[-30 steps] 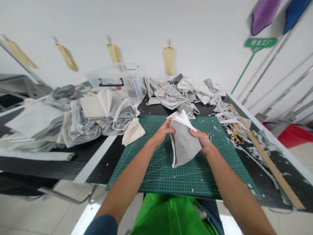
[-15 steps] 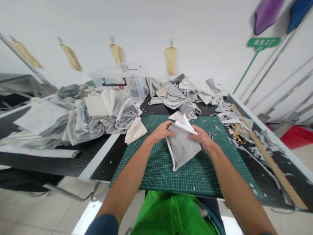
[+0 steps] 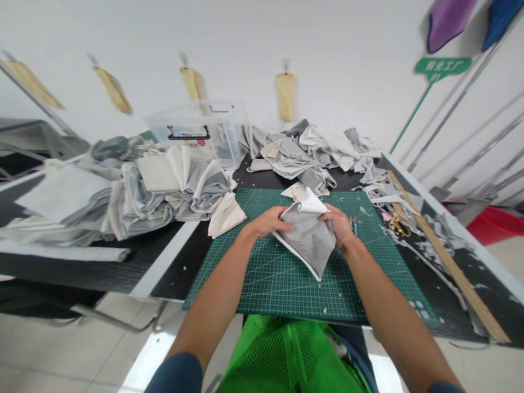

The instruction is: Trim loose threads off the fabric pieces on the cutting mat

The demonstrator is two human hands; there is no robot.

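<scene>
I have the left hand (image 3: 272, 221) pinching the left edge of a gray cloth (image 3: 309, 240), thumb across its face, and the right hand (image 3: 338, 225) pinching its upper right edge. The cloth is softly creased, bordered white along the lower left, its white side curling over at the top, one corner pointing down. It's over a green cutting mat (image 3: 282, 295); whether that corner touches, I can't tell. Gold scissors (image 3: 399, 225) lie just beyond the mat's right edge.
</scene>
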